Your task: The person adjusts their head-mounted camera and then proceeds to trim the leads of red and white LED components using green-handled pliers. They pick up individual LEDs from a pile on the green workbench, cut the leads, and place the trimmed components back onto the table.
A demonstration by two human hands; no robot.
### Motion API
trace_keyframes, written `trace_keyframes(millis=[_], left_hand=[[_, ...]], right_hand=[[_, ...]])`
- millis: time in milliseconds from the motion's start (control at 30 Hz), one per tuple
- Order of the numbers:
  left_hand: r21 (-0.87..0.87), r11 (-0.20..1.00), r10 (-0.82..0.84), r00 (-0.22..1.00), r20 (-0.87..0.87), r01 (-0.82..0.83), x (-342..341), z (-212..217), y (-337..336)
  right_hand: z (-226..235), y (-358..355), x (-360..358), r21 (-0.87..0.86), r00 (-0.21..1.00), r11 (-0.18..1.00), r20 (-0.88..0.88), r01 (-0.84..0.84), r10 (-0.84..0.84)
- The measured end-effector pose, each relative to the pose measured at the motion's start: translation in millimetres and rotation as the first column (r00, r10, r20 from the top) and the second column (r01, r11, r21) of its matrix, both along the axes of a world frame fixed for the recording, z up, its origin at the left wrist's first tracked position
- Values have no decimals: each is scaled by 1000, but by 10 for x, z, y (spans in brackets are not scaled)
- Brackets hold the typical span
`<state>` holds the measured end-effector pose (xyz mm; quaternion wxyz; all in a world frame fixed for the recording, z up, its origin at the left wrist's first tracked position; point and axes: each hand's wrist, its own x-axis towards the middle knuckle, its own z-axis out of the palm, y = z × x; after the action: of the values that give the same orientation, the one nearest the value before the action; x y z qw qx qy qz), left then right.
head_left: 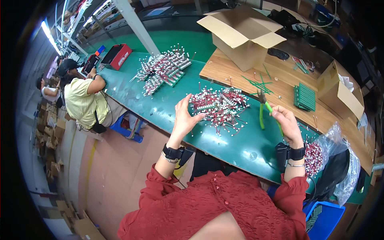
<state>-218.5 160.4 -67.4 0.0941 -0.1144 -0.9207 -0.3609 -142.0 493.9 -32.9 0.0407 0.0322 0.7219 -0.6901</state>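
My left hand is open, thumb and fingers spread, at the left edge of a loose pile of red-and-white wires with white connectors. Some green circuit board strips show among these wires. Whether the fingertips press on the pile I cannot tell. My right hand grips pliers with green handles to the right of the pile. Their handles are spread apart and the dark jaws point up and away from me. A larger stack of wired board strips lies farther left on the green table.
An open cardboard box stands on the wooden board, near thin green strips and stacked green boards. Bundled red wires and clear plastic lie at right. A co-worker sits at left, near a red bin.
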Motion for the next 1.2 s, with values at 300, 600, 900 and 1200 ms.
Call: trace_keyframes(millis=[300,600,900,1200], left_hand=[[280,955,30,970,241,-99,-175,-169,75],[10,973,-214,916,-340,231,-95,-35,144],[904,426,-346,919,187,-24,-57,73,142],[950,66,-532,795,291,-304,-106,165,311]], right_hand=[[93,-46,-53,-860,988,487,-121,-154,99],[-122,-367,-11,-70,937,979,-281,193,-205],[-158,-610,66,-369,884,902,-312,224,-347],[-394,-776,115,-622,950,743,-3,-247,313]])
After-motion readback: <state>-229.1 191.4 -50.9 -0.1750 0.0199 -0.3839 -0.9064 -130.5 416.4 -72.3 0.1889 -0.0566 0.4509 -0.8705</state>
